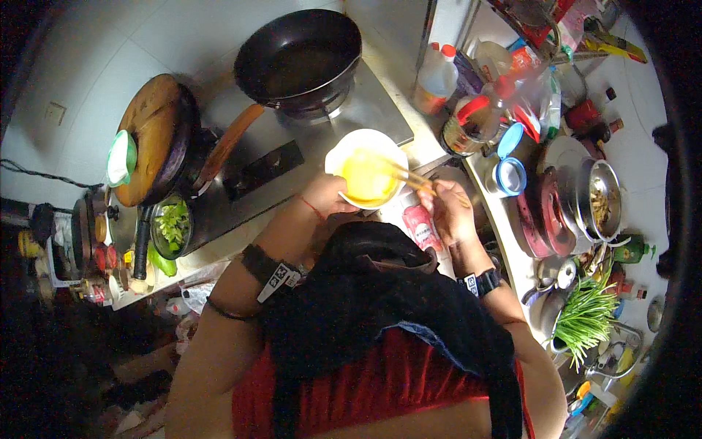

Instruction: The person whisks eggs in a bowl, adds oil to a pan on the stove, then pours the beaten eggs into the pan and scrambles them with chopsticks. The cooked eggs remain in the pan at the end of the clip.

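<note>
My left hand [328, 196] grips the rim of a white bowl [335, 156] at its lower left, the thumb over the edge. Yellow liquid that looks like beaten egg [368, 176] fills the lower part of the bowl, which is tilted. A pair of wooden chopsticks [419, 180] is held in my right hand [452, 211], their tips blurred inside the bowl. Below the chopsticks, beside my right wrist, a pink and white container [421, 226] bears writing. Glare washes out part of the bowl.
A black wok [299, 60] sits on the gas stove [378, 104] beyond the bowl. Left are a wooden cutting board [145, 140] and a glass bowl of chopped greens [171, 225]. Sauce bottles, an open blue-lidded jar [510, 176], a steel bowl [618, 200] and green stalks [586, 315] crowd the right.
</note>
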Tool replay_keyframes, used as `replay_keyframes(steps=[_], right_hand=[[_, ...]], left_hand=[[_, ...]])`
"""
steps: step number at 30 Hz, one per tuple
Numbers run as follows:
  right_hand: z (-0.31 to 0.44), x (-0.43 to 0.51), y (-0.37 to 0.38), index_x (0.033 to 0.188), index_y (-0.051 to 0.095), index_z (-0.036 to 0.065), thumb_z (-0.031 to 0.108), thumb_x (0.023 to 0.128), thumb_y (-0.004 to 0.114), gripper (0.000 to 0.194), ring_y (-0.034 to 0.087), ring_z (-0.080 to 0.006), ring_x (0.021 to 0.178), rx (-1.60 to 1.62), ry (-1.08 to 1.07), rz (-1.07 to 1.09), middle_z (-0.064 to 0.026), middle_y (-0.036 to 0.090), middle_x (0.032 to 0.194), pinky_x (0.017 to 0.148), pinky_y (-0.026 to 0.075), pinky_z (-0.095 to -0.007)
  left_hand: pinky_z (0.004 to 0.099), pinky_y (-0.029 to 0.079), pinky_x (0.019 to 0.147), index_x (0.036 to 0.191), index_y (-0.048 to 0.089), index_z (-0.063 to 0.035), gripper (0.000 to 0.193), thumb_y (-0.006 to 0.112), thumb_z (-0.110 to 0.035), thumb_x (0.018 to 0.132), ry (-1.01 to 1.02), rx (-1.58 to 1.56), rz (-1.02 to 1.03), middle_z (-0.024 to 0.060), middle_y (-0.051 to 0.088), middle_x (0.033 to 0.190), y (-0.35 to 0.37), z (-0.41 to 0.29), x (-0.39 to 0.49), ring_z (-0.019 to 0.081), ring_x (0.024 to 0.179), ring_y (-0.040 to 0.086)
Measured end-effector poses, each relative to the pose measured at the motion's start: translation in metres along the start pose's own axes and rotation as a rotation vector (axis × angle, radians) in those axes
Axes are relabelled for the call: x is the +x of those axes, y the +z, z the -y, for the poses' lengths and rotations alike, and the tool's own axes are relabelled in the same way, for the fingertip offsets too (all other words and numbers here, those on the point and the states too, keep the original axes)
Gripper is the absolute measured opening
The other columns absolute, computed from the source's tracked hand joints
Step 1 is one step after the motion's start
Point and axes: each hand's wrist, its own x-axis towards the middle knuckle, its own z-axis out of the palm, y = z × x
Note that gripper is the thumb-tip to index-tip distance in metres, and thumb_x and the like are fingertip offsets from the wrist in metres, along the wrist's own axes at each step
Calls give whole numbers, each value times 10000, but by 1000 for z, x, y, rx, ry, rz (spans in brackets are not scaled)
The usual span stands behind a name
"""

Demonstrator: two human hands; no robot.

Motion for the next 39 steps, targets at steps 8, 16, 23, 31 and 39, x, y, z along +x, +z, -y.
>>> replay_keyframes(steps=[8, 16, 23, 31, 39], right_hand=[[0, 4, -3, 990, 529, -13, 57, 899, 498, 119, 642, -221, 825, -14, 4, 51, -164, 631, 935, 715, 532, -283], [-1, 2, -7, 987, 530, -19, 22, 896, 485, 110, 635, -236, 853, 23, 66, 35, -162, 618, 964, 777, 539, -310], [2, -3, -11, 1009, 498, -27, 17, 901, 467, 122, 626, -231, 881, 79, 11, 123, -169, 614, 979, 794, 528, -316], [0, -5, -5, 984, 510, -17, 17, 888, 490, 105, 630, -229, 886, 129, -137, -38, -156, 618, 977, 803, 527, -333], [-2, -3, -4, 956, 517, -11, 25, 901, 468, 81, 627, -237, 882, -12, 74, 12, -169, 611, 977, 794, 522, -316]], left_hand=[[389, 562, 708, 1233, 433, 20, 460, 497, -35, 781, -353, -372, -206, 180, 598, 1089, 12, -28, -1, 306, 911, 637], [433, 540, 781, 1245, 412, 30, 492, 478, -18, 760, -386, -358, -188, 201, 564, 1140, 15, -38, -1, 332, 975, 609], [382, 538, 732, 1162, 507, 13, 383, 530, -61, 787, -406, -372, -164, 161, 609, 1053, 14, -43, -1, 289, 911, 627], [382, 548, 702, 1128, 519, 38, 355, 520, -73, 791, -415, -378, -160, 181, 606, 1041, 12, -29, 3, 298, 887, 632], [371, 546, 720, 1131, 521, 36, 345, 497, -73, 804, -394, -338, -164, 175, 602, 1058, 15, -32, 2, 287, 892, 633]])
